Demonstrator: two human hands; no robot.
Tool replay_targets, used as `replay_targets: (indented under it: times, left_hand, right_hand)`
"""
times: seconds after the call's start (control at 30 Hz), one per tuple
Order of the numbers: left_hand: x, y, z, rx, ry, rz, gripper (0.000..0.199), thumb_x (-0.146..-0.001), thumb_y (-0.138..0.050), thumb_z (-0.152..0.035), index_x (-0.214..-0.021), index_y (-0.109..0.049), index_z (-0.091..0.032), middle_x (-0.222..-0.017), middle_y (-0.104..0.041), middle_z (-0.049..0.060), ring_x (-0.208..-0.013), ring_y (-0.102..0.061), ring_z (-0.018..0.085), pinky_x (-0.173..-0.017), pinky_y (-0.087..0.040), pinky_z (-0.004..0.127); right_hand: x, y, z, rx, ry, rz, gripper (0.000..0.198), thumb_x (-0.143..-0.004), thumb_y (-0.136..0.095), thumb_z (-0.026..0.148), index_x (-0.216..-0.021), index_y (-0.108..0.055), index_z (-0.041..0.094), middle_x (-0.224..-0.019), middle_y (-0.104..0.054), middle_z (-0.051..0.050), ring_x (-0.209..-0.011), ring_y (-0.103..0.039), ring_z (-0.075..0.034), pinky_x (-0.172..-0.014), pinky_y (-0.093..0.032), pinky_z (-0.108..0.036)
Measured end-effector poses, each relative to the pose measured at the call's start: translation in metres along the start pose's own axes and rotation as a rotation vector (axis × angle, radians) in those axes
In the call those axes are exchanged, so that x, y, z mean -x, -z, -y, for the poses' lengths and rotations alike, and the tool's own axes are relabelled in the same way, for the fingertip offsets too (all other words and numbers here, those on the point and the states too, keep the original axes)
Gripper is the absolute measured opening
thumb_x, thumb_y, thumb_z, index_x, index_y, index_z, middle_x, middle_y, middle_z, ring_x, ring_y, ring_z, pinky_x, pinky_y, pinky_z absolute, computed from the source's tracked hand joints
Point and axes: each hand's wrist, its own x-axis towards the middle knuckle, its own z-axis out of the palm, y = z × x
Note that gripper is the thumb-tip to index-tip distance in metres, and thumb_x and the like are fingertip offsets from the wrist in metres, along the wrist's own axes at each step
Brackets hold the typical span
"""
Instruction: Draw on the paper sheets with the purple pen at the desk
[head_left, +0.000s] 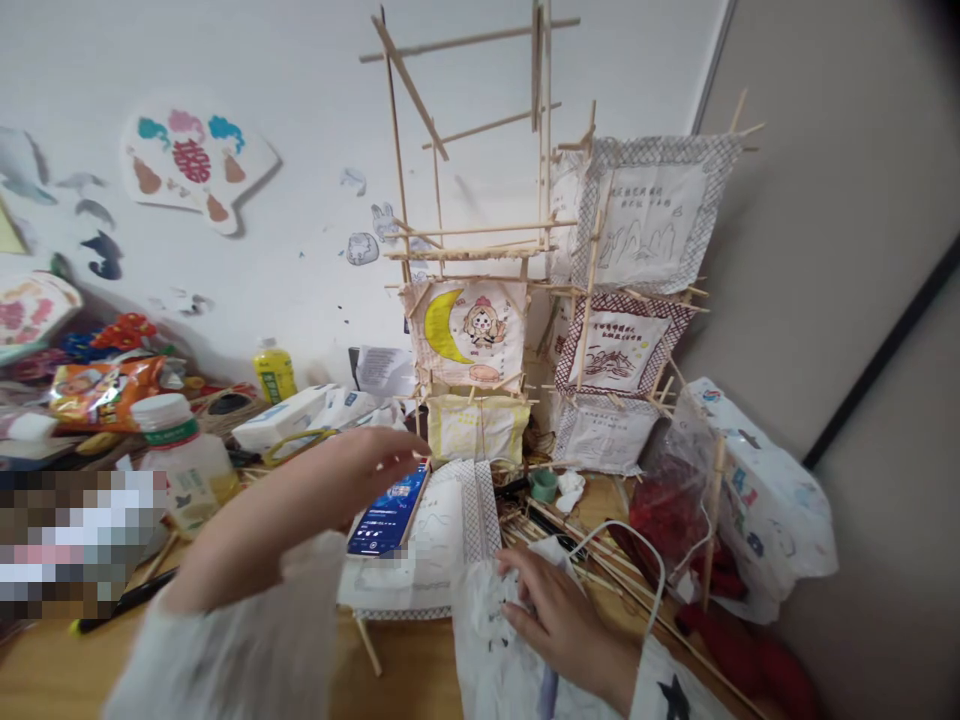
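My left hand [379, 458] hovers over a smartphone [388, 520], fingers stretched out and slightly apart near its top end. The phone lies with its blue screen lit. Beneath it is a sheet with a pencil drawing and a hatched border [439, 525]. My right hand [551, 615] rests on a white paper sheet [480, 640] with dark writing, thumb and fingers apart. Part of a purplish stick-like thing [549, 690] shows below that hand; its kind cannot be made out. Behind both hands stands a wooden stick frame [465, 240] hung with drawn panels [469, 330].
Left are a white-capped bottle [169, 450], a yellow drink bottle [274, 370], an orange snack bag [105, 390] and a black pen [127, 605]. Right are loose sticks [600, 580], a green tape roll [544, 485], a white cable [652, 550] and a plastic pack [765, 480].
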Motion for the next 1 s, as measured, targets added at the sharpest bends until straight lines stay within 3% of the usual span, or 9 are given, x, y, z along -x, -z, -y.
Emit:
replay_targets:
  times: [0.13,0.27,0.4,0.6,1.0]
  left_hand:
    - [-0.061,-0.032,0.040,-0.157,0.218,0.008,0.030,-0.085,-0.040,-0.020,-0.093,-0.068,-0.011,-0.099,-0.067,0.014,-0.094,-0.062,0.027,-0.082,-0.045,0.034]
    - [-0.091,-0.076,0.067,-0.166,0.344,0.047,0.031,-0.093,-0.044,-0.035,-0.099,-0.063,-0.011,-0.102,-0.066,0.010,-0.096,-0.062,0.021,-0.084,-0.046,0.037]
    - [-0.098,-0.101,0.075,-0.174,0.383,0.053,0.047,-0.092,-0.040,-0.051,-0.102,-0.061,-0.011,-0.106,-0.065,0.012,-0.100,-0.060,0.021,-0.087,-0.044,0.038]
    - [-0.098,-0.111,0.072,-0.183,0.394,0.013,0.066,-0.082,-0.042,-0.061,-0.106,-0.060,-0.002,-0.108,-0.061,0.026,-0.103,-0.058,0.036,-0.080,-0.045,0.037]
    - [-0.102,-0.118,0.073,-0.151,0.431,-0.028,0.067,-0.084,-0.041,-0.063,-0.109,-0.056,-0.002,-0.108,-0.061,0.025,-0.103,-0.059,0.032,-0.082,-0.046,0.039]
  right_hand:
    - [0.001,0.001,0.002,0.009,0.000,0.000,0.042,-0.088,-0.046,0.025,-0.128,-0.038,0.018,-0.112,-0.058,-0.010,-0.091,-0.056,-0.022,-0.087,-0.044,-0.037]
    - [0.000,0.001,0.002,0.010,-0.002,0.005,0.041,-0.088,-0.045,0.026,-0.128,-0.038,0.017,-0.112,-0.058,-0.011,-0.090,-0.056,-0.022,-0.088,-0.044,-0.037]
    - [0.000,0.000,0.001,0.006,0.003,0.003,0.042,-0.088,-0.045,0.028,-0.128,-0.038,0.016,-0.112,-0.058,-0.011,-0.091,-0.056,-0.022,-0.087,-0.044,-0.037]
    - [-0.001,0.001,0.002,0.001,0.004,0.004,0.042,-0.088,-0.046,0.027,-0.129,-0.038,0.017,-0.111,-0.058,-0.011,-0.089,-0.055,-0.021,-0.087,-0.043,-0.036]
    - [0.000,0.000,0.001,0.022,-0.004,0.002,0.043,-0.086,-0.048,0.023,-0.127,-0.039,0.017,-0.112,-0.059,-0.011,-0.087,-0.056,-0.021,-0.086,-0.044,-0.037]
